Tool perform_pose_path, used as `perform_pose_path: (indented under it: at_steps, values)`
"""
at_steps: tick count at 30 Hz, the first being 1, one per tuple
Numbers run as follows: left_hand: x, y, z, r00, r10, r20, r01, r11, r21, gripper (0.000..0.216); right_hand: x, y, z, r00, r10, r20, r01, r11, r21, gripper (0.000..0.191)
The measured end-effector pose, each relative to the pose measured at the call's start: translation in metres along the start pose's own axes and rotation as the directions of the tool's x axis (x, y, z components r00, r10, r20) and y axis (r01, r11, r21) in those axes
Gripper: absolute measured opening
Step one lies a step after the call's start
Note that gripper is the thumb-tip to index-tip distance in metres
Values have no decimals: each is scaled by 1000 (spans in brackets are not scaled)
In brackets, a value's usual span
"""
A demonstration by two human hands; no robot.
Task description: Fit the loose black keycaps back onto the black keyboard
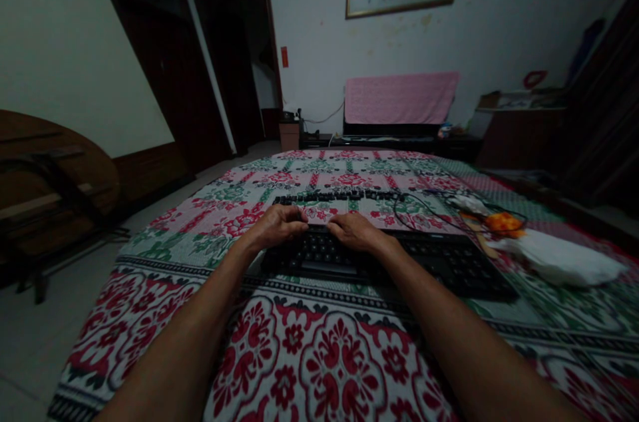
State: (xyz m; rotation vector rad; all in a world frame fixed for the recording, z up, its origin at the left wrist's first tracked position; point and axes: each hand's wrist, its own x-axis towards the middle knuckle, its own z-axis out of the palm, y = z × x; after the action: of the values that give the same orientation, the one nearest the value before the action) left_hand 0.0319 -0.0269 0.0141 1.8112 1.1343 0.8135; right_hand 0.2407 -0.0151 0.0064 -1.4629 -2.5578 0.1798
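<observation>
A black keyboard (319,255) lies on the patterned cloth in front of me, its cable leading off from the far side. My left hand (277,225) is over its far left part, fingers curled and thumb close to the index finger; something small and dark shows at the fingertips, too dim to name. My right hand (352,232) rests at the keyboard's far edge near the middle, closed, with its thumb pointing left toward the other hand. What the right fingers hold, if anything, is hidden. Just beyond both hands, several loose black keycaps (344,195) form a long row.
Right of the keyboard lie an orange crumpled thing (504,223), a white cloth or tissue (569,259) and a flat wooden-looking stick (484,242). A black cable (424,206) curves nearby. A folded round table (50,169) leans at left. A pink cloth (399,99) covers a screen at the back.
</observation>
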Motion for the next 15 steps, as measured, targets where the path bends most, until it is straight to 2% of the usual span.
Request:
perform_pose_path:
  at_steps: [7, 15]
  values:
    - [7, -1, 2, 998, -25, -49, 24, 1000, -17, 19, 2, 2, 3, 1000, 9, 11, -9, 1000, -1, 37]
    - [13, -12, -5, 998, -56, -24, 55, 997, -48, 21, 3, 3, 3, 1000, 4, 27, -3, 999, -39, 39]
